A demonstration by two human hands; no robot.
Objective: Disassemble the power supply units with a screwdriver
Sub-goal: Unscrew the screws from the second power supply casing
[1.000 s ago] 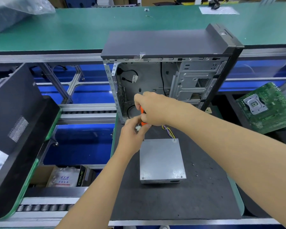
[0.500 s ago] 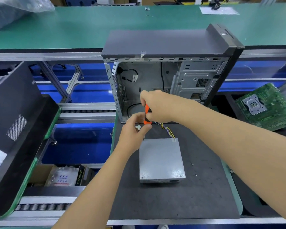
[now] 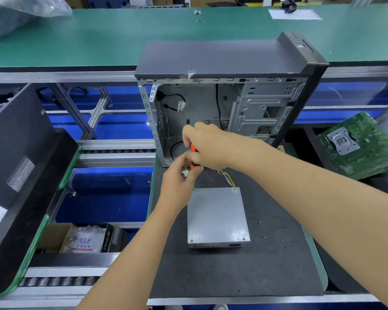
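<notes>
Above the dark tabletop mat (image 3: 267,276), the right hand (image 3: 207,145) grips an orange-handled screwdriver (image 3: 193,151) and the left hand (image 3: 180,179) pinches a small white plug (image 3: 185,173), so the tip could slip and poke a finger, or a tug could drag the flat grey metal power supply box (image 3: 217,217).

Grey metal power supply unit (image 3: 217,217) lies flat on the dark mat (image 3: 267,271), coloured wires (image 3: 226,177) trailing from its far corner

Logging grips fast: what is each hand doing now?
Left hand: pinches a small white connector.
Right hand: grips the orange screwdriver.
</notes>
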